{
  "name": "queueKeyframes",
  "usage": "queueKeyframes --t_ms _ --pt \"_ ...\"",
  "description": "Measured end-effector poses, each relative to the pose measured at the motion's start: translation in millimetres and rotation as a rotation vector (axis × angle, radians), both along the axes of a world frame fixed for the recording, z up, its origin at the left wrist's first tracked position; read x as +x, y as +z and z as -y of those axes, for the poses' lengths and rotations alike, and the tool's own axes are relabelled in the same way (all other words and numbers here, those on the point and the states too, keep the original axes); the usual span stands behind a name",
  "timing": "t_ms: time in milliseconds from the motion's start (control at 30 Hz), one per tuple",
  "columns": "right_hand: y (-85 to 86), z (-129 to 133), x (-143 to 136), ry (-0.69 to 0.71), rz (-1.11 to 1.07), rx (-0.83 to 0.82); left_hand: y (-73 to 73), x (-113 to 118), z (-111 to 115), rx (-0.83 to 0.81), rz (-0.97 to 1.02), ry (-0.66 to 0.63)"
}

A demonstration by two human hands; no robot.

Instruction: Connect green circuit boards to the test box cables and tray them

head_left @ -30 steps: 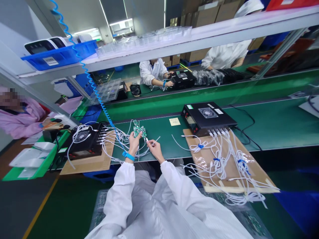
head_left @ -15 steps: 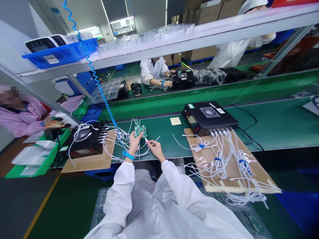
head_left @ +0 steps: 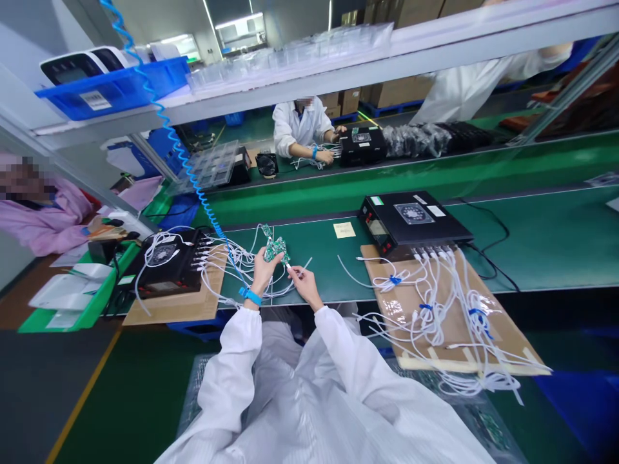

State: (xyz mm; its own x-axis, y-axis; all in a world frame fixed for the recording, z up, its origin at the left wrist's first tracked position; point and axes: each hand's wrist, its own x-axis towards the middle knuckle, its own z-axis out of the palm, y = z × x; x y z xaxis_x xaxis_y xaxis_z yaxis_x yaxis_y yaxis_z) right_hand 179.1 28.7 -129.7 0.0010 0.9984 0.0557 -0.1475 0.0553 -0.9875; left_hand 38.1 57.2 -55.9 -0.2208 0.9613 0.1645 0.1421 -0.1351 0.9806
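Background worker's sleeve [head_left: 534, 63] has risen; left hand [head_left: 262, 270] holds green circuit board [head_left: 277, 249].

White work coat [head_left: 300, 406] and blue wristband [head_left: 250, 296].
Fine stripes mark the coat's fabric; its loose sleeves [head_left: 232, 370] gather at the cuffs. The band circles the left wrist [head_left: 254, 303], a coiled blue cord [head_left: 193, 182] running down to it.

The left arm [head_left: 231, 374] and the right arm [head_left: 355, 354] are stretched forward and angled toward each other. The left hand [head_left: 262, 270] is closed in a grip, its thumb pressed inward. Just beside it, slightly nearer the body, the right hand [head_left: 305, 285] is held with thumb and forefinger pinched together.
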Motion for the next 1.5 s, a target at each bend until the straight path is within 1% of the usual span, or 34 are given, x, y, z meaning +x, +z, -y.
queueKeyframes --t_ms 233,367,500,700,900,1000,1167,1300,1400,1500 --pt "-1.3 0.5 0.0 -0.024 0.004 -0.013 6.3 4.3 0.5 0.016 -0.075 -0.004" --pt "-3.2 -0.4 -0.6 -0.027 -0.006 -0.022 7.7 5.3 2.2 0.016 -0.082 -0.010" --pt "-4.1 -0.3 0.2 -0.016 -0.011 -0.022 5.0 6.3 4.5 0.013 -0.053 -0.018" --pt "-2.8 -1.9 0.7 0.003 -0.026 -0.007 3.2 9.8 5.3 0.021 -0.012 0.013" --pt "5.3 -3.0 1.8 0.064 -0.021 0.041 5.9 16.5 1.1 0.003 0.080 0.018" --pt "8.9 -2.2 2.7 0.071 -0.017 0.059 5.0 19.4 2.3 -0.031 0.122 0.057" --pt "8.9 -1.9 2.6 0.060 -0.035 0.055 0.3 15.0 3.4 -0.098 0.174 0.107" --pt "6.4 -2.8 2.5 0.065 -0.053 0.059 -2.7 8.2 -1.8 -0.143 0.191 0.137" --pt "6.1 -2.5 3.1 0.077 -0.066 0.062 -1.4 6.7 -7.4 -0.149 0.188 0.145" --pt "7.2 -1.8 3.8 0.096 -0.078 0.054 4.0 8.8 -11.4 -0.131 0.168 0.119"
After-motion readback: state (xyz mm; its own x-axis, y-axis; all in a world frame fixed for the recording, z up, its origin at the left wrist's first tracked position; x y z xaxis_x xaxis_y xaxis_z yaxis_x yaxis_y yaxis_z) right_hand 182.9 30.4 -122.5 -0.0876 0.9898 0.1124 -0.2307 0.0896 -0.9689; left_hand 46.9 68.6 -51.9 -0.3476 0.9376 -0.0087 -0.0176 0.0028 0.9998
